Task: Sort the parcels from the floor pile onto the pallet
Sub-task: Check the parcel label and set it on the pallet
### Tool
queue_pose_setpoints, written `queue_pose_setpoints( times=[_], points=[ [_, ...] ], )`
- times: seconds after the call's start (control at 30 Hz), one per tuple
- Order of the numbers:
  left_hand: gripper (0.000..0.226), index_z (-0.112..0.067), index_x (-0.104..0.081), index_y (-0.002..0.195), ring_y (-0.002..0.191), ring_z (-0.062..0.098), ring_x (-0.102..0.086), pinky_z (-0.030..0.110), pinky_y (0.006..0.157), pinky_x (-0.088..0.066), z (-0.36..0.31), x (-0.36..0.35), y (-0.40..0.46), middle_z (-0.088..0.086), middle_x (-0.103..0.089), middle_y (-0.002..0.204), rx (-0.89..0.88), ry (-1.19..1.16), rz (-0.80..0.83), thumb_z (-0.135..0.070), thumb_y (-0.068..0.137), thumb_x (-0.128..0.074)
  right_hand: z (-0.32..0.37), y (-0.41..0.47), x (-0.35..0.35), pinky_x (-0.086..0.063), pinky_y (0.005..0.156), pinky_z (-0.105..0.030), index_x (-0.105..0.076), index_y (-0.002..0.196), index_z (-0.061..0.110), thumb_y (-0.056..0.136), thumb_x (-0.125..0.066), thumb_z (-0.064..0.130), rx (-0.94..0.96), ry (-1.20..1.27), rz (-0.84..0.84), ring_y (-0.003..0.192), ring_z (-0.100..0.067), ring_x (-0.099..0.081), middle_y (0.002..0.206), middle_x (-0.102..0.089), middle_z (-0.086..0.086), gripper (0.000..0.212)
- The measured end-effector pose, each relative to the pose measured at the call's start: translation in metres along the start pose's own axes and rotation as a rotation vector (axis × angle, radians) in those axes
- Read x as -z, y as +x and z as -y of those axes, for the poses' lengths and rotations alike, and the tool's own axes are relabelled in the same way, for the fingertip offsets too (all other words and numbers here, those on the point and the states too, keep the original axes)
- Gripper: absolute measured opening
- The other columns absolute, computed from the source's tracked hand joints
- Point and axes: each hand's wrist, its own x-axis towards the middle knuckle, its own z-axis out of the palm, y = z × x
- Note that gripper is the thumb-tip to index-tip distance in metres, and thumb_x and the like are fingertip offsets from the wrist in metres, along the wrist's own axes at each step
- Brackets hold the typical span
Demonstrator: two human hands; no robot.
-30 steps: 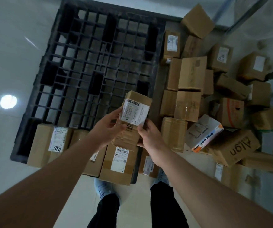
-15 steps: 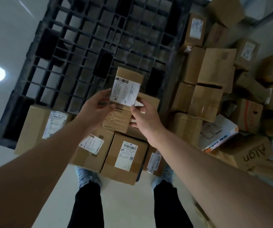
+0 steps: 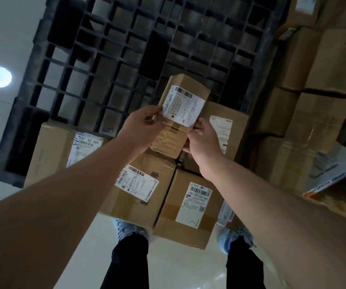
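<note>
The small parcel point(image 3: 180, 119), pinched at its sides by left hand point(image 3: 140, 130) and right hand point(image 3: 204, 140), looks light, stiff, slightly crumpled.

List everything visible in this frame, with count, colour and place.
Held parcel: one, brown with white label, above pallet's near edge.
Pallet: one, black plastic grid, on floor.
Parcels on pallet: at least four, brown, labelled, along near edge.
Floor pile: many brown boxes, right of pallet; count unclear.
White box with orange print: one, in pile.
Floor: pale, glossy.
Shoes: two, light blue, bottom.
Left hand, right hand: grip held parcel's sides.
</note>
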Motion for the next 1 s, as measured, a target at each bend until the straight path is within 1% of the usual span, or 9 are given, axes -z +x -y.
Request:
queue_pose_setpoints(
  times=[0.13, 0.27, 0.37, 0.47, 0.57, 0.73, 0.83, 0.93, 1.0],
  points=[
    [0.041, -0.030, -0.060, 0.139, 0.097, 0.007, -0.069, 0.013, 0.063, -0.054, 0.015, -0.011, 0.015, -0.009, -0.069, 0.116, -0.003, 0.028, 0.042, -0.022, 0.099, -0.065, -0.011, 0.011, -0.002, -0.060, 0.096, -0.049, -0.058, 0.136, 0.031, 0.110, -0.047, 0.022, -0.016, -0.025, -0.017, 0.107, -0.013, -0.067, 0.120, -0.067, 0.007, 0.029],
    [0.039, -0.030, -0.059, 0.138, 0.102, 0.003, -0.062, 0.021, 0.080, -0.047, 0.028, -0.018, 0.024, -0.017, -0.066, 0.110, 0.013, 0.064, 0.055, -0.022, 0.100, -0.064, -0.022, 0.016, -0.001, -0.062, 0.092, -0.045, -0.061, 0.130, 0.030, 0.109, -0.055, 0.024, 0.017, -0.060, -0.014, 0.106, -0.010, -0.070, 0.117, -0.071, 0.010, 0.023],
    [0.037, -0.032, -0.059, 0.137, 0.097, 0.002, -0.064, 0.019, 0.075, -0.047, 0.035, -0.022, 0.030, -0.017, -0.067, 0.109, 0.037, 0.104, 0.067, -0.022, 0.101, -0.061, -0.025, 0.017, -0.003, -0.063, 0.089, -0.045, -0.063, 0.121, 0.035, 0.107, -0.059, 0.021, 0.027, -0.109, -0.026, 0.102, -0.011, -0.071, 0.114, -0.073, 0.010, 0.020],
    [0.038, -0.036, -0.061, 0.133, 0.079, -0.006, -0.066, 0.014, 0.064, -0.051, 0.039, -0.025, 0.034, -0.021, -0.068, 0.101, 0.022, 0.154, 0.083, -0.017, 0.101, -0.060, -0.026, 0.021, -0.004, -0.063, 0.089, -0.046, -0.066, 0.133, 0.021, 0.105, -0.062, 0.017, 0.043, -0.193, -0.069, 0.106, -0.017, -0.071, 0.119, -0.073, 0.002, 0.029],
    [0.053, -0.032, -0.059, 0.139, 0.069, -0.006, -0.067, 0.015, 0.057, -0.055, 0.043, -0.028, 0.038, -0.017, -0.069, 0.098, 0.069, 0.145, 0.105, -0.004, 0.094, -0.058, -0.026, 0.025, -0.004, -0.063, 0.089, -0.044, -0.064, 0.139, 0.019, 0.102, -0.067, 0.016, 0.055, -0.248, -0.129, 0.105, -0.019, -0.071, 0.119, -0.073, -0.001, 0.037],
    [0.063, -0.036, -0.049, 0.147, 0.089, 0.010, -0.073, 0.039, 0.084, -0.063, 0.047, -0.035, 0.036, -0.013, -0.070, 0.113, 0.119, 0.127, 0.181, -0.005, 0.093, -0.058, -0.034, 0.021, 0.000, -0.062, 0.094, -0.041, -0.060, 0.143, 0.020, 0.100, -0.069, 0.013, 0.011, -0.249, -0.169, 0.107, -0.016, -0.071, 0.127, -0.071, -0.002, 0.045],
    [0.063, -0.036, -0.046, 0.149, 0.101, 0.012, -0.070, 0.037, 0.090, -0.059, 0.049, -0.038, 0.035, -0.013, -0.068, 0.119, 0.120, 0.144, 0.208, -0.006, 0.095, -0.057, -0.039, 0.016, 0.001, -0.061, 0.095, -0.041, -0.059, 0.143, 0.022, 0.100, -0.067, 0.014, -0.013, -0.215, -0.133, 0.108, -0.015, -0.071, 0.129, -0.071, -0.002, 0.044],
    [0.064, -0.037, -0.046, 0.150, 0.095, 0.014, -0.072, 0.041, 0.089, -0.061, 0.050, -0.040, 0.034, -0.014, -0.068, 0.117, 0.141, 0.148, 0.220, -0.005, 0.094, -0.055, -0.041, 0.013, 0.001, -0.060, 0.097, -0.040, -0.057, 0.147, 0.023, 0.102, -0.064, 0.017, -0.037, -0.206, -0.092, 0.111, -0.016, -0.070, 0.133, -0.069, -0.001, 0.046],
    [0.065, -0.037, -0.045, 0.150, 0.094, 0.015, -0.072, 0.044, 0.090, -0.061, 0.051, -0.041, 0.034, -0.014, -0.067, 0.119, 0.143, 0.161, 0.228, -0.005, 0.094, -0.055, -0.044, 0.014, 0.003, -0.059, 0.089, -0.029, -0.055, 0.148, 0.023, 0.103, -0.062, 0.017, -0.037, -0.225, -0.071, 0.109, -0.011, -0.067, 0.134, -0.068, 0.002, 0.047]
  ],
)
